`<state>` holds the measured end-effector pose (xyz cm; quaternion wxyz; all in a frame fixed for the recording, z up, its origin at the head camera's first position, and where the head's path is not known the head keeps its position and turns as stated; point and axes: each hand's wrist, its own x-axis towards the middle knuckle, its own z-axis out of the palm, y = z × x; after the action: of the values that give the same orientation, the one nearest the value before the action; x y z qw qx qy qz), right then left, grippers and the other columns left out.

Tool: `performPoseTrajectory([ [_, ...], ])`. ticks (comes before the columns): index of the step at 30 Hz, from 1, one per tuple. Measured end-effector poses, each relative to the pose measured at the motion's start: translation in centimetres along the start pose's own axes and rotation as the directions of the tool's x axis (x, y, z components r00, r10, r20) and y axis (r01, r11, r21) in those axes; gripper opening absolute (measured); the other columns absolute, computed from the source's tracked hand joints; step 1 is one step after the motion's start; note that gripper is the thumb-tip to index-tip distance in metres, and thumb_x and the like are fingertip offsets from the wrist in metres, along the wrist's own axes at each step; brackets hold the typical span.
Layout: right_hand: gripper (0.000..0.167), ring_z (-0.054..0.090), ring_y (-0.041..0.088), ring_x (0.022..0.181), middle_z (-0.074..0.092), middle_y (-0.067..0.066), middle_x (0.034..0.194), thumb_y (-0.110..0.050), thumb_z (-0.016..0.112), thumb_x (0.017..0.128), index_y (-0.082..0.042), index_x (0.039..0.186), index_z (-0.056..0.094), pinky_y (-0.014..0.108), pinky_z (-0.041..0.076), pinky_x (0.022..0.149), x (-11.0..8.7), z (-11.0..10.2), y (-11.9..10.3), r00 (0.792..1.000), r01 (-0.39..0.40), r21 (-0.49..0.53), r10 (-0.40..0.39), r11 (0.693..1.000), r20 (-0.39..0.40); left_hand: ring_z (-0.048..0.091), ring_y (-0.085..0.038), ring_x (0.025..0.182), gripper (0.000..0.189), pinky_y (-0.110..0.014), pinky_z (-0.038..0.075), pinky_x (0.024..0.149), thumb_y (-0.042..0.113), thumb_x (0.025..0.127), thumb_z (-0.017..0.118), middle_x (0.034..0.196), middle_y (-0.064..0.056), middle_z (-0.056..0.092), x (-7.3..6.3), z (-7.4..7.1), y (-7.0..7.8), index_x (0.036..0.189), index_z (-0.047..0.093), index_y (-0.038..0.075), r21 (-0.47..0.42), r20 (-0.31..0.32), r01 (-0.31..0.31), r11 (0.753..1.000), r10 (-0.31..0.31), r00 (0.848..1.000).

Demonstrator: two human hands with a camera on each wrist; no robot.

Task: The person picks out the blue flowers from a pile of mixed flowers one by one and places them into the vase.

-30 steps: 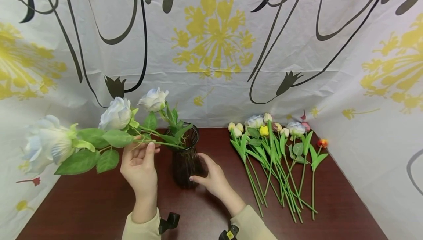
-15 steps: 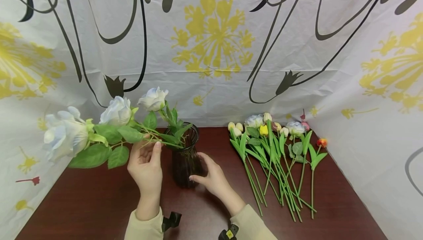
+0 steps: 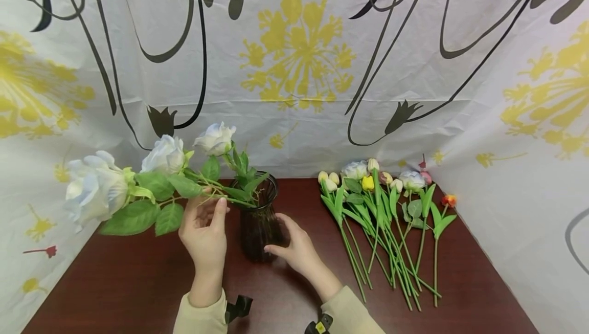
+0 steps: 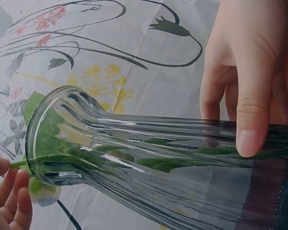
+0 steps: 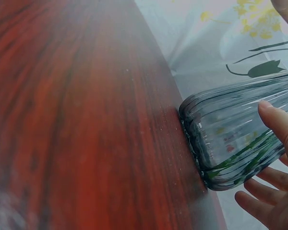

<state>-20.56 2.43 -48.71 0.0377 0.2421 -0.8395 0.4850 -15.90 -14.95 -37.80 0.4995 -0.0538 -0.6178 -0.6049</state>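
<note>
A dark, ribbed glass vase (image 3: 258,234) stands upright on the table, with green stems inside it. My right hand (image 3: 299,246) grips its side, thumb at the front, fingers behind. My left hand (image 3: 204,239) pinches the stem of a large pale blue-white rose (image 3: 95,190), which leans far out to the left with its leaves. In the left wrist view that green stem (image 4: 19,164) runs from the finger and thumb into the vase's mouth. Two more pale roses, a middle one (image 3: 163,155) and a far one (image 3: 215,139), lean left from the vase.
To the right lies a loose bunch of tulips (image 3: 368,183) with long green stems, and two pale blue blooms (image 3: 411,180) among them. An orange tulip (image 3: 448,200) lies at its right edge. Patterned white cloth (image 3: 294,134) surrounds the dark red table (image 3: 124,293).
My left hand has moved right, closer to the vase, and the large rose has come right with it. My right hand and the vase have stayed in place.
</note>
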Motion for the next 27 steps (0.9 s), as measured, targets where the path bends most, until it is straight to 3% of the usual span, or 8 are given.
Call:
performPoseTrajectory([
  [9, 0.076, 0.055, 0.020, 0.116, 0.056, 0.007, 0.129, -0.026, 0.082, 0.077, -0.010, 0.140, 0.044, 0.035, 0.050, 0.090, -0.12, -0.07, -0.09, 1.000, 0.000, 0.010, 0.000, 1.000, -0.002, 0.056, -0.009, 0.054, 0.025, -0.018, 0.047, 0.051, -0.013, 0.083, 0.067, 0.085, -0.012, 0.066, -0.63, 0.04, -1.21, 0.106, 0.066, -0.005, 0.043, 0.154, -0.011, 0.999, 0.004, 0.988],
  [16, 0.076, 0.055, 0.020, 0.116, 0.056, 0.008, 0.129, -0.025, 0.083, 0.077, -0.009, 0.140, 0.044, 0.034, 0.049, 0.091, -0.07, -0.06, -0.07, 1.000, 0.002, 0.034, -0.002, 0.999, 0.005, 0.055, -0.008, 0.054, 0.027, -0.017, 0.047, 0.050, -0.016, 0.082, 0.066, 0.091, -0.011, 0.066, -0.55, 0.04, -1.18, 0.107, 0.066, -0.006, 0.037, 0.159, -0.007, 0.999, 0.001, 0.987],
  [22, 0.076, 0.054, 0.019, 0.117, 0.057, 0.008, 0.129, -0.024, 0.083, 0.076, -0.009, 0.140, 0.044, 0.033, 0.049, 0.091, -0.04, -0.01, -0.02, 1.000, -0.003, 0.037, 0.003, 0.999, 0.006, 0.056, -0.008, 0.056, 0.022, -0.018, 0.050, 0.054, -0.014, 0.085, 0.063, 0.105, -0.011, 0.065, -0.56, 0.06, -1.20, 0.106, 0.065, -0.006, 0.037, 0.178, 0.011, 0.999, -0.017, 0.984],
  [27, 0.076, 0.054, 0.019, 0.117, 0.057, 0.008, 0.129, -0.024, 0.083, 0.076, -0.009, 0.140, 0.044, 0.033, 0.049, 0.092, -0.03, -0.01, 0.01, 1.000, 0.001, 0.041, -0.001, 0.999, 0.003, 0.058, -0.011, 0.055, 0.019, -0.020, 0.049, 0.052, -0.012, 0.088, 0.060, 0.104, -0.013, 0.065, -0.41, 0.04, -1.28, 0.104, 0.068, -0.005, 0.059, 0.193, -0.040, 0.997, 0.028, 0.981],
])
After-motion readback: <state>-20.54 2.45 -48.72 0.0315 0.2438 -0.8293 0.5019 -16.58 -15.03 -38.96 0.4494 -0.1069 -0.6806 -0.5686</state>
